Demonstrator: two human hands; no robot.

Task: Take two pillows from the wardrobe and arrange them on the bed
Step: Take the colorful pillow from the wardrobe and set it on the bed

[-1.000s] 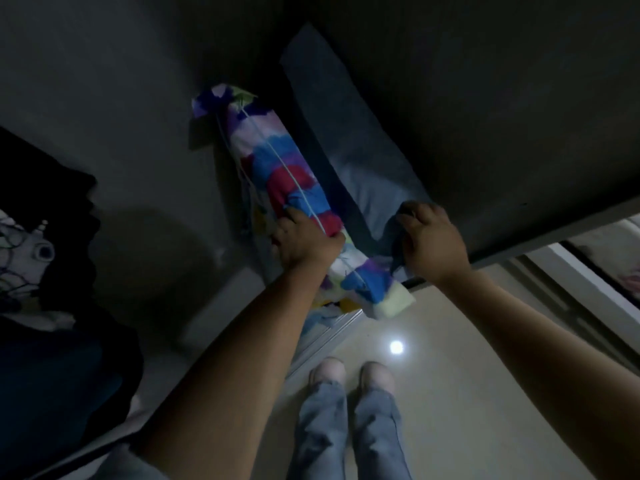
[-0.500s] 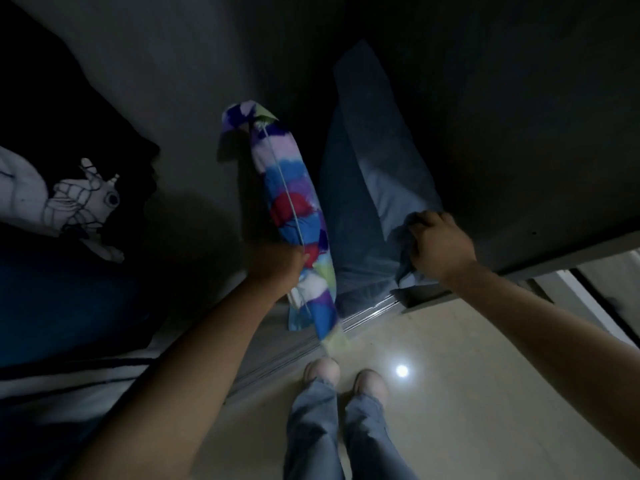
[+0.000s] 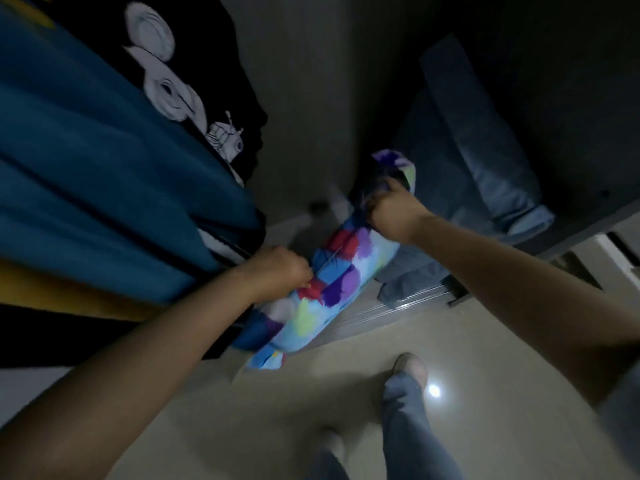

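Note:
A multicoloured pillow [image 3: 332,289] with red, purple, blue and yellow patches leans out of the dark wardrobe over its bottom track. My left hand [image 3: 280,268] grips its left side near the middle. My right hand [image 3: 391,209] grips it near the upper end. A grey-blue pillow [image 3: 485,157] stands on edge inside the wardrobe to the right, touched by neither hand.
Hanging clothes fill the left: a blue garment [image 3: 86,168] and a black shirt with a white cartoon print [image 3: 180,81]. The wardrobe's sliding-door track [image 3: 398,306] crosses the floor. My jeans and feet [image 3: 408,393] stand on pale tiles with a light glare.
My right hand let go of the grey-blue pillow and took hold of the multicoloured pillow's upper end. That pillow has tilted and come farther out; the view swung left toward the clothes.

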